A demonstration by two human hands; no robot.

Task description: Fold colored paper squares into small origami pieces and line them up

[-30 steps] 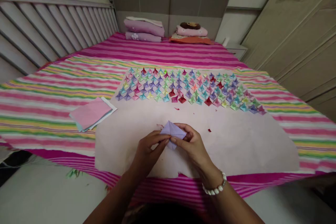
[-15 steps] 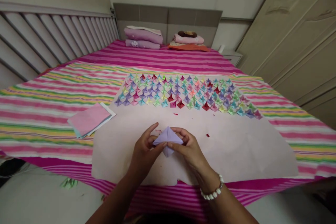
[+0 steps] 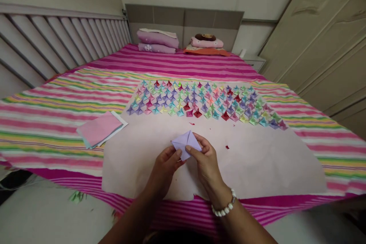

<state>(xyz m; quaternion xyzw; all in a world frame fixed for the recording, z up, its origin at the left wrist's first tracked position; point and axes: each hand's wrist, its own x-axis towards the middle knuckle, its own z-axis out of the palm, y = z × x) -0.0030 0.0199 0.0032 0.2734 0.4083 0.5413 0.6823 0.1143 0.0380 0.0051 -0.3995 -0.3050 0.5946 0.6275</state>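
Note:
A folded lavender origami paper (image 3: 186, 142), diamond-shaped with a crease down its upper half, is held between both hands above the large pale sheet (image 3: 257, 160). My left hand (image 3: 166, 166) pinches its lower left edge, thumb on top and fingers beneath. At the right side my right hand (image 3: 206, 156) grips it, the thumb pressed on its face near the middle and the fingers behind. Beyond them, several rows of small folded paper pieces (image 3: 197, 113) in many colours stand on the far part of the sheet.
A stack of coloured paper (image 3: 98, 127), pink on top, lies left of the sheet on the striped bedspread (image 3: 42, 122). Small red scraps (image 3: 227, 147) dot the sheet. Folded bedding (image 3: 157, 40) is piled by the headboard (image 3: 183, 19). A slatted rail (image 3: 65, 38) runs along the left.
The lavender paper has been raised slightly, turned and flattened into a more squarish diamond. My left hand has shifted to its lower edge, its index finger no longer stretched out.

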